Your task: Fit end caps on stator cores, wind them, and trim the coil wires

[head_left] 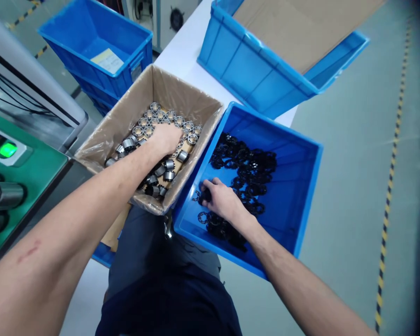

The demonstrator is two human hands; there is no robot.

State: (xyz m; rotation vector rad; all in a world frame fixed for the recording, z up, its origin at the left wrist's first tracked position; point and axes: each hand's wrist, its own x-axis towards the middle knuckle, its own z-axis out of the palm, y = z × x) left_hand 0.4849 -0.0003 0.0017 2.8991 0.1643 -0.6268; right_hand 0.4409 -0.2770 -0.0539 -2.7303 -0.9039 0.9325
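My left hand (168, 138) reaches into a plastic-lined cardboard box (115, 114), knuckles up among metal cores. Its fingers are curled closed, and whatever is in them is hidden. Ring-shaped metal cores (178, 121) stand on end in rows around it, while others (169, 175) lie on their sides nearer my body. To the right, my right hand (221, 198) is inside a blue bin (283, 135), its thumb and fingers closed around black rings (206, 195). Heaps of similar black rings (254, 172) cover part of the bin's floor. One loose black ring (203, 217) lies just below that hand.
Behind the box stands a stack of blue crates (101, 28) with a paper slip (107, 60) inside. A larger blue crate (252, 65) holding cardboard (301, 28) is on a white table (182, 42). At left is a green machine surface (38, 172) with a lit green button (7, 150).
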